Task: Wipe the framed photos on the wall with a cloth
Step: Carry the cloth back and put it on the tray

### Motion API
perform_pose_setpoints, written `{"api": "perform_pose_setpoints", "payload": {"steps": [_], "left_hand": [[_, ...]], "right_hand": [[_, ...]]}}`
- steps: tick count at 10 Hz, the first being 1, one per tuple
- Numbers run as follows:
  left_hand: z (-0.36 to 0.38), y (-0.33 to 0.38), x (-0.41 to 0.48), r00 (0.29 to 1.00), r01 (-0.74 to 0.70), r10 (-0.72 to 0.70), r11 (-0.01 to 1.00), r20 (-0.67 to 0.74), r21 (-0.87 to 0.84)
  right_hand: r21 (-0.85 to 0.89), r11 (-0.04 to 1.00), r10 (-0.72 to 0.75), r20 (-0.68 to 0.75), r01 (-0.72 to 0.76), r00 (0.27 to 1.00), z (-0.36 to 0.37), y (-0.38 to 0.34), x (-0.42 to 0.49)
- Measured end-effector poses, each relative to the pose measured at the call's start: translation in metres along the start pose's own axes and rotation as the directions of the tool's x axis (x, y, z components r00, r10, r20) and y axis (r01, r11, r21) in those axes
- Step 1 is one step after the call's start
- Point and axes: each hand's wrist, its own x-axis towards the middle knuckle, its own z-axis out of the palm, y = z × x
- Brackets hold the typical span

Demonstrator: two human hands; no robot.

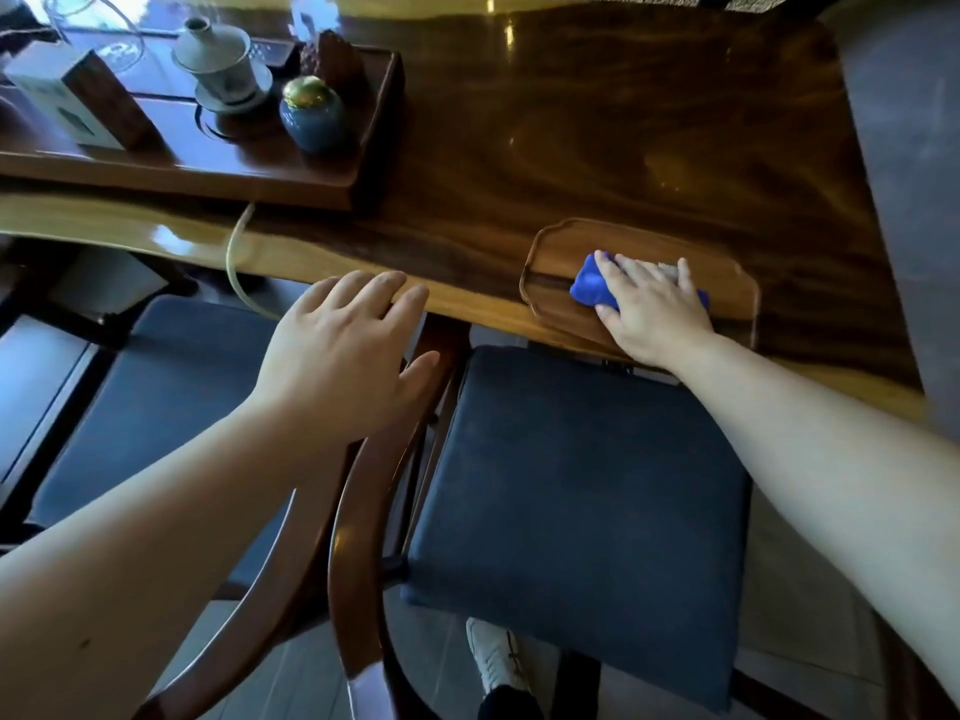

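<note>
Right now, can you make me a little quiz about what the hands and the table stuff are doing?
1. True or false: the right hand lies on the blue cloth.
2. Where does the cloth sit? A) on the chair seat B) in the small wooden tray C) on the floor
3. Fill in: the left hand is open, its fingers resting at the ____ of the table.

Key: 1 true. 2 B. 3 edge.
</note>
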Motion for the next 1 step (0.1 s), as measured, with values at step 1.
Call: {"api": "perform_pose_setpoints", "payload": {"steps": [1], "left_hand": [[0.0021,-0.0038,-0.0008,0.999,0.008,-0.009,1.000,-0.032,-0.009]], "right_hand": [[-0.023,0.999,0.024,0.087,-0.022,0.996,-0.0097,-0.0031,0.0008]]}}
